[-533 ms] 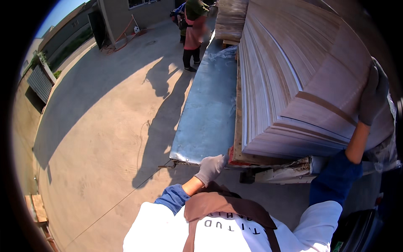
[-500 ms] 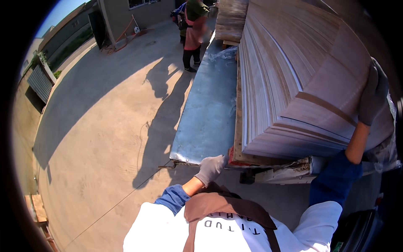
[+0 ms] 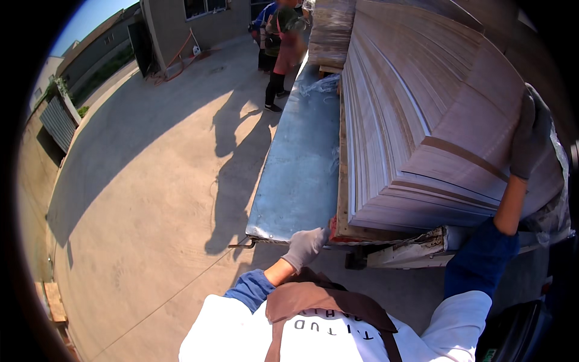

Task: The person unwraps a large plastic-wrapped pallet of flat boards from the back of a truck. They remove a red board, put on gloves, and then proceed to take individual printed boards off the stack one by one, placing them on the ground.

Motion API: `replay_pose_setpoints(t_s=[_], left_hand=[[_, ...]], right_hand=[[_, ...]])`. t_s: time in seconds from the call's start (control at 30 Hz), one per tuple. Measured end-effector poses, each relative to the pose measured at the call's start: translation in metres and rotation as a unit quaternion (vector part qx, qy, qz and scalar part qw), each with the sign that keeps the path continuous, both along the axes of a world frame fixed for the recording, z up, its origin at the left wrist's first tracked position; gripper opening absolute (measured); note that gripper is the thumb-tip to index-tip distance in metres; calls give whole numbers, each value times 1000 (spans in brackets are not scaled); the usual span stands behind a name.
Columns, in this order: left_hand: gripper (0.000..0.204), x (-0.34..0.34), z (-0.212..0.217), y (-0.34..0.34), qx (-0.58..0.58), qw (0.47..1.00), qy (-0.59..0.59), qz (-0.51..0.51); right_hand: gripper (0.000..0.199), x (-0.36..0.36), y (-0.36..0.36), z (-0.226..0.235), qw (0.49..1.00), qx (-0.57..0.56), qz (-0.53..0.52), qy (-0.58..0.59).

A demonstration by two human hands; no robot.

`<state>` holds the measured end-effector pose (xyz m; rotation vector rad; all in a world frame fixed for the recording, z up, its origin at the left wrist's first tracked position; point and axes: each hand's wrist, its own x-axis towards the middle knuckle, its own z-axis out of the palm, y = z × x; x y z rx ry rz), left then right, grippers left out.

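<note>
My left hand [image 3: 306, 248], in a grey glove, is closed at the near edge of a blue-grey metal truck bed [image 3: 295, 163], beside a red-painted corner [image 3: 333, 228]. What its fingers grip is hidden. On the right stands a tall stack of thin wood boards [image 3: 416, 120], its layered edges facing left, on a wooden pallet [image 3: 362, 232]. My right hand [image 3: 531, 133], gloved too, lies with fingers stretched against the right part of the stack. Clear plastic wrap [image 3: 552, 217] hangs beside the stack near that arm.
Beyond, a second wrapped stack [image 3: 330, 36] sits on the bed. A person in a red apron [image 3: 286, 54] stands left of it, with another person in blue [image 3: 263, 18] behind. A rusty white beam [image 3: 410, 250] juts out under the pallet. A metal hook [image 3: 242, 245] sticks out at the bed corner.
The person in the red apron has shifted, and the person in blue shows more. My view has tilted slightly; both my hands stay in nearly the same places.
</note>
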<state>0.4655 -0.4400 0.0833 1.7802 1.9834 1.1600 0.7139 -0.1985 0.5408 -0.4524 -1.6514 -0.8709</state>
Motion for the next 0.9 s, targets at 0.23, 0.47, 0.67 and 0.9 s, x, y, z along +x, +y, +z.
replay_pose_setpoints(t_s=[0.23,0.47,0.67,0.9], left_hand=[[27,0,-5,2,2,1000,22,-5],[17,1,-8,2,3,1000,11,-15],[14,3,-14,0,9,999,37,-22],[26,2,-11,2,-8,1000,3,-16]], right_hand=[[31,1,4,-2,998,-10,-51,-23],[32,6,4,-5,995,15,-96,-37],[30,9,6,-4,996,10,-83,-40],[28,2,-2,-2,999,-7,-43,-13]])
